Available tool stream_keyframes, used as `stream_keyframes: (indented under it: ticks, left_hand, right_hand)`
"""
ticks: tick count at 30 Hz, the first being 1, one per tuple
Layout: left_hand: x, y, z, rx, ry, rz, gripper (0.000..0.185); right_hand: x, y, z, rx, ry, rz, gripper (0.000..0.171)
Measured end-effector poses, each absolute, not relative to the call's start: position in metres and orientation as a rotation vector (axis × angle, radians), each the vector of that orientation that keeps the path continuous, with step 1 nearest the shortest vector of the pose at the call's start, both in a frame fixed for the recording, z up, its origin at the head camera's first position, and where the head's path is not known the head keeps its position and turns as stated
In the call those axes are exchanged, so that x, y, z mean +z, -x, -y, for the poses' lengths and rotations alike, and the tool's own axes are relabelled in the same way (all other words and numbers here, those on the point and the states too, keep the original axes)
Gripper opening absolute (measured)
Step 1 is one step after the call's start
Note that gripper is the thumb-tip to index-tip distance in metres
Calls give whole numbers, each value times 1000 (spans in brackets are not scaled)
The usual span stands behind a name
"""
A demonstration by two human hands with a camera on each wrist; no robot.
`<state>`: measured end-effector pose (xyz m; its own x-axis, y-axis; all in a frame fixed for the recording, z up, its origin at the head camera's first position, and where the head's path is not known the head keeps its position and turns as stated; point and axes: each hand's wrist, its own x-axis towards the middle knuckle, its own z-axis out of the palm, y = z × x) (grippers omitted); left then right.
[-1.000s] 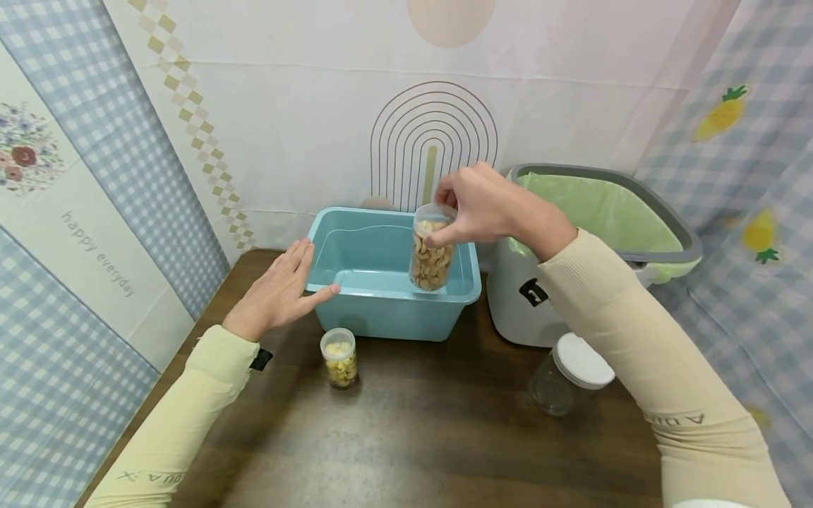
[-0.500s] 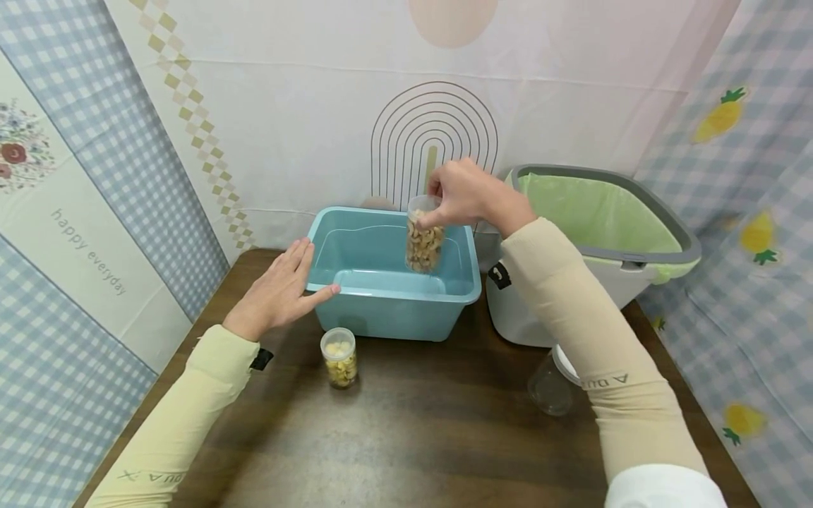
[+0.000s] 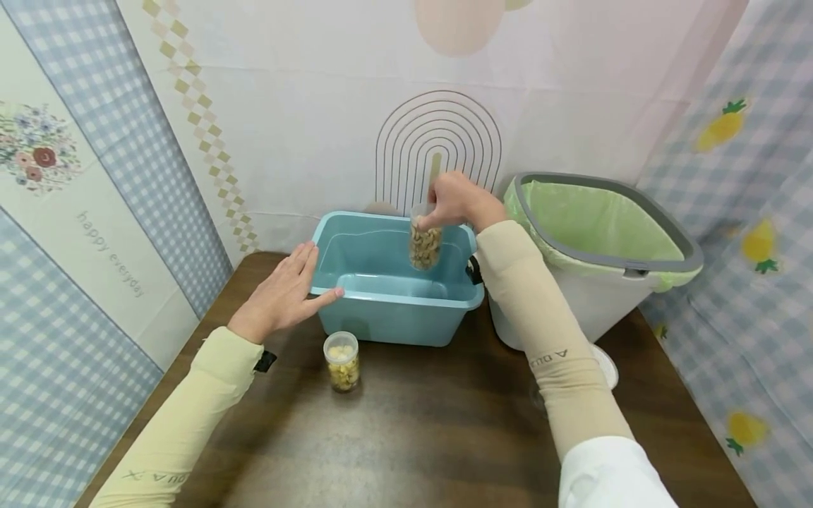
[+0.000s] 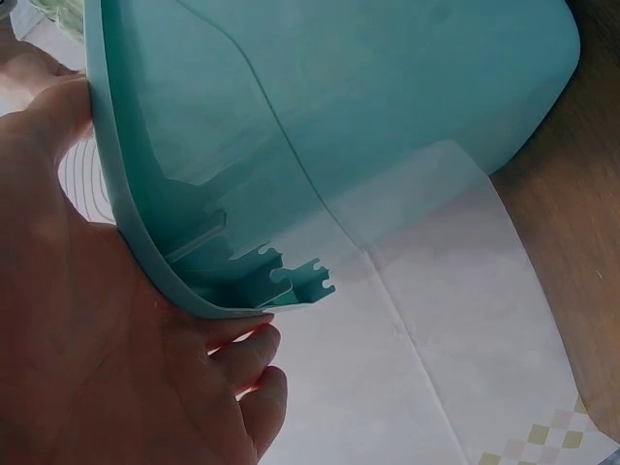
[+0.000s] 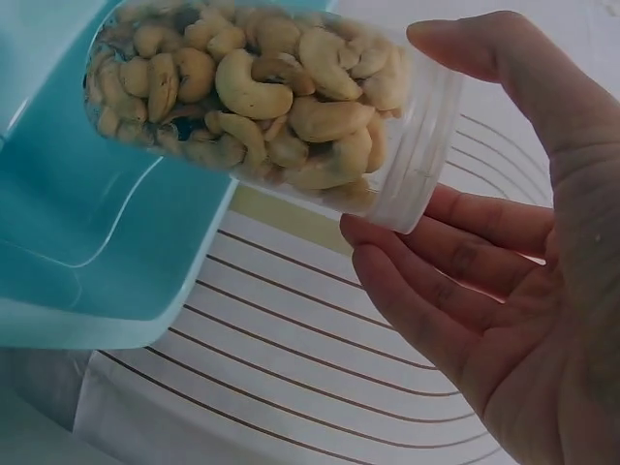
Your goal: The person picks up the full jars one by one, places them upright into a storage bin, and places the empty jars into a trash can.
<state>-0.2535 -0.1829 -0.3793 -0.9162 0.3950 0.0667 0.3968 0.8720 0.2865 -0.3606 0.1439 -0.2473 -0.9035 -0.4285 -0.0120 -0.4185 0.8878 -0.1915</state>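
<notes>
Cashew jar (image 3: 424,247) hangs over the blue tub (image 3: 394,323), pinched near its top by the right hand (image 3: 462,201); so shallow a hold could let it slip. The left hand (image 3: 279,293) lies spread at the tub's corner; pressing hard might tilt it.

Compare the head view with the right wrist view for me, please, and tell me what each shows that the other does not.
Only the head view shows the left hand, the jar of yellow pieces, the green bin liner and the white lid partly hidden by the right sleeve.

Only the right wrist view shows the palm side of the right hand.

Both show that hand holding the cashew jar near its top, part of the turquoise tub, and the arch print on the wall cloth.
</notes>
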Motion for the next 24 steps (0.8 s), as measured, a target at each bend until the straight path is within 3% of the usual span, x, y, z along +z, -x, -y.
stream_keyframes:
  ticks: [16,24]
  left_hand:
    - [-382,254,185,-478,631,3033,105]
    - [-383,254,184,-475,620,3038,105]
  right_hand:
    - [-286,388,-135,-344,549,-2865,51]
    - [-305,396,-134,-364,545,-2822,49]
